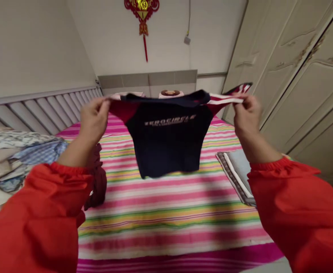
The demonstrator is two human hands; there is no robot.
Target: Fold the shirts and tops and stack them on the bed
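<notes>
A dark navy T-shirt (169, 144) with red and white sleeves and pale lettering across the chest hangs spread out above the bed. My left hand (95, 117) pinches its sleeve on the left side. At the other side, my right hand (247, 113) grips the red-and-white striped sleeve, whose end sticks up past the fingers. The collar sags slightly between the two hands, and the hem hangs free over the striped bedsheet (166, 212).
Rumpled clothes (21, 151) lie heaped at the left, with a dark maroon garment (98, 185) beside them. Folded clothes (237, 167) are stacked at the right. A metal bed rail (41, 110) runs along the left, and a cream wardrobe (291, 76) stands at the right.
</notes>
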